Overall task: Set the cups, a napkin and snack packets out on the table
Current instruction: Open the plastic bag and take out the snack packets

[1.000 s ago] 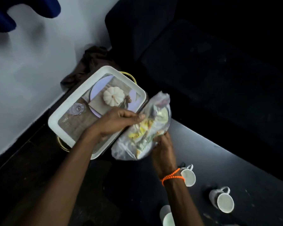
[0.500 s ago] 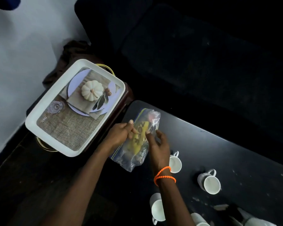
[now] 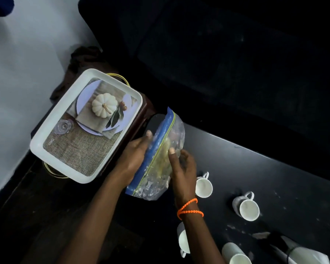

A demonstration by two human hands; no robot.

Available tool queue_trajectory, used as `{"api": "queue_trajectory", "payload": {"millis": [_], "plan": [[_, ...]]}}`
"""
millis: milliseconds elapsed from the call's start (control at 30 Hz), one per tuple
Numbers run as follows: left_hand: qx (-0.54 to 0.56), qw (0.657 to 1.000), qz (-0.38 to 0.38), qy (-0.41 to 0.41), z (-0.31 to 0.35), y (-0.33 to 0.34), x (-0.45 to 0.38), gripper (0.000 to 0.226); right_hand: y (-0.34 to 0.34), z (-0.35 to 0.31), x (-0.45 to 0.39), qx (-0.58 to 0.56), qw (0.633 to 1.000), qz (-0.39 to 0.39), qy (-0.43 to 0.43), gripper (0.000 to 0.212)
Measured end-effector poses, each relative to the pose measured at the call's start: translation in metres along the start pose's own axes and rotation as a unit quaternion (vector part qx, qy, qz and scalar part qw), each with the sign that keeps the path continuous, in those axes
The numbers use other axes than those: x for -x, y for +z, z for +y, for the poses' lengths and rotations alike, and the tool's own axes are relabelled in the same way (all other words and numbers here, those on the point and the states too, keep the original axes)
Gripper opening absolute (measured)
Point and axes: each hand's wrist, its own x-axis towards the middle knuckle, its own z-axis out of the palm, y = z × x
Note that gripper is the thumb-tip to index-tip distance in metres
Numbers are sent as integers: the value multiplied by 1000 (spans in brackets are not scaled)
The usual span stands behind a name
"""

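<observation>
Fingers of both hands clasp the zip bag of snack packets, held just over the bench corner beside the white tray, cups nearby; next, likely opening the seal.

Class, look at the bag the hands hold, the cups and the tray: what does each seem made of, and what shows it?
Zip bag: thin clear plastic, crinkled and glossy, with a blue zip strip.
Cups: probably glazed ceramic, smooth plain white with handles.
Tray: likely plastic or melamine, with a matt white rim and a printed picture on its base.
</observation>
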Motion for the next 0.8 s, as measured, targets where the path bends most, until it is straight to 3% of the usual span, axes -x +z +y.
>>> {"api": "queue_trajectory", "payload": {"millis": [167,267,367,533,600,700,800], "plan": [[-120,965,42,229,-1,32,34,31,-3,-32,11,-40,995,0,-91,42],[-155,944,63,283,-15,44,45,37,-6,-43,11,-29,992,-7,-120,24],[-195,917,126,325,-29,50,51,22,-8,-48,8,-58,994,-16,-87,20],[-254,897,118,343,-44,44,61,40,-18,-53,5,-177,983,-48,20,11],[-276,890,124,342,-45,42,59,36,-23,-52,5,-191,979,-65,30,12],[-215,923,149,282,-43,42,60,38,-26,-52,5,-181,981,-66,19,16],[-170,957,129,197,-34,41,62,51,-28,-51,5,-146,987,-60,-4,8]]}}
